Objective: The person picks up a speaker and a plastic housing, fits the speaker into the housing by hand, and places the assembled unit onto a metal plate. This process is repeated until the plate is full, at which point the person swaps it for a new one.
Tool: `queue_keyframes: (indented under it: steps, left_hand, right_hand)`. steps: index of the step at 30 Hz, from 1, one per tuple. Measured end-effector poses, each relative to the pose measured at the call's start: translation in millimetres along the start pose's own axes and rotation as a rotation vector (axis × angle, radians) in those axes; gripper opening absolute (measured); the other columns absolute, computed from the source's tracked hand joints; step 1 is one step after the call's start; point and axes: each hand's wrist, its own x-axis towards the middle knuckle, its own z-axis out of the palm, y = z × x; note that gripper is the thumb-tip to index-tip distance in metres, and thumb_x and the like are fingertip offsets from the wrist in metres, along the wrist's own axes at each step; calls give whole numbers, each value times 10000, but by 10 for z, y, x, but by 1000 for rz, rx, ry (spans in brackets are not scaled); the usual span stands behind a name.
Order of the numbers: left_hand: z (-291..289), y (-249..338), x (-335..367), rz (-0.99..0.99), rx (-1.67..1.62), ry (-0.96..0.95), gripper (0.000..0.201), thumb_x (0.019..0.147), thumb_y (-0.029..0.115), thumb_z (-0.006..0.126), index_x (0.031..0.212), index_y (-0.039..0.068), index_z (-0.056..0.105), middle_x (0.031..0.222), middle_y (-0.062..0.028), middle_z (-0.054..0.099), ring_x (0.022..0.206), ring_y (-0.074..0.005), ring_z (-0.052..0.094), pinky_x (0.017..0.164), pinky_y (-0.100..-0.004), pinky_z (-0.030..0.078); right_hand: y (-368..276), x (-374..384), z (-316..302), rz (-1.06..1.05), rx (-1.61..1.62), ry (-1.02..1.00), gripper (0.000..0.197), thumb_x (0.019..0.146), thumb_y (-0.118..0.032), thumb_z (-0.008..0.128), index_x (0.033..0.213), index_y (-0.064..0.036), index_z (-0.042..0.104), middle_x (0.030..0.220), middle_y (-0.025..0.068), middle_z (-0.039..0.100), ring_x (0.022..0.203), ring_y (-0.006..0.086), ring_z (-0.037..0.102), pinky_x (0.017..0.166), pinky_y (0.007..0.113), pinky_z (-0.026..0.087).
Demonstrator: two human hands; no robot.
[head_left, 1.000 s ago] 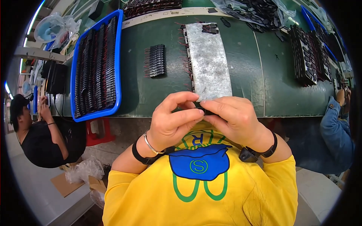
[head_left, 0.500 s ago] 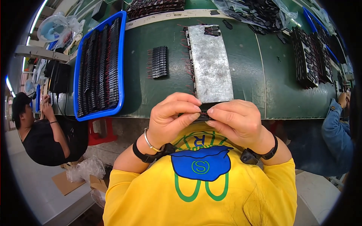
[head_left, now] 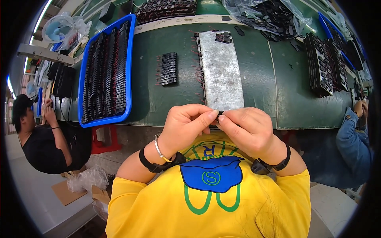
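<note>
Green table [head_left: 258, 89] across the view. Co-worker [head_left: 47, 146] in black beyond its left end, both hands raised. Blue tray [head_left: 128, 93] at left, packed with rows of black units, red wires between. Clear bag [head_left: 300, 19] at far side, black bits inside and spilling out. Grey plate [head_left: 221, 75] mid-table, lengthwise, red wires along its left side. Stack [head_left: 318, 65] of dark strips well to the right. Left hand [head_left: 185, 123] and right hand [head_left: 251, 127] meet at the plate's near end; each thumb and forefinger pinched on one black piece. Block [head_left: 169, 68] of black units between tray and plate. Small cluster [head_left: 223, 37] on the plate's far end. Black piece [head_left: 219, 113] between the fingertips, mostly hidden; contact with plate: cannot tell.
</note>
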Motion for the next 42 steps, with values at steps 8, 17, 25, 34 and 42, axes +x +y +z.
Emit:
queue_keyframes:
  steps: [8, 17, 25, 34, 42]
  left_hand:
    - [12, -32, -13, 74, -3, -13, 151, 913, 96, 616, 966, -33, 674, 781, -78, 690, 615, -83, 614, 537, -191, 489]
    - [-216, -23, 50, -99, -254, -302, 129, 916, 102, 619, 956, -4, 682, 777, -74, 693, 618, -76, 616, 549, -189, 491]
    - [-214, -57, 81, -99, -319, -296, 130, 915, 109, 622, 949, -5, 674, 769, -69, 690, 612, -75, 616, 536, -186, 488]
    - [-233, 68, 186, -76, -130, -153, 134, 908, 111, 627, 937, -10, 674, 752, -54, 678, 597, -59, 599, 533, -187, 488]
    - [-211, 49, 323, -74, -154, -35, 92, 878, 60, 635, 885, -27, 666, 724, -88, 673, 560, -101, 603, 510, -210, 492]
  right_hand:
    - [32, -31, -31, -9, 15, 26, 228, 688, -74, 642, 898, 11, 657, 844, 107, 638, 690, 222, 646, 592, 306, 528]
    - [72, -46, -3, -24, 217, 26, 222, 689, -46, 695, 902, 7, 658, 854, 112, 656, 710, 230, 663, 593, 307, 532]
    - [78, -112, 69, 282, 484, -13, 324, 686, -72, 803, 962, -9, 646, 888, 149, 684, 761, 264, 687, 640, 314, 543]
    - [327, -134, -411, 444, 116, -29, 327, 707, -60, 783, 993, 9, 639, 858, 127, 680, 734, 232, 669, 670, 302, 531]
    - [1599, -296, -984, 930, -345, -69, 346, 802, -106, 691, 1106, 31, 597, 1008, 181, 641, 873, 247, 652, 764, 331, 521]
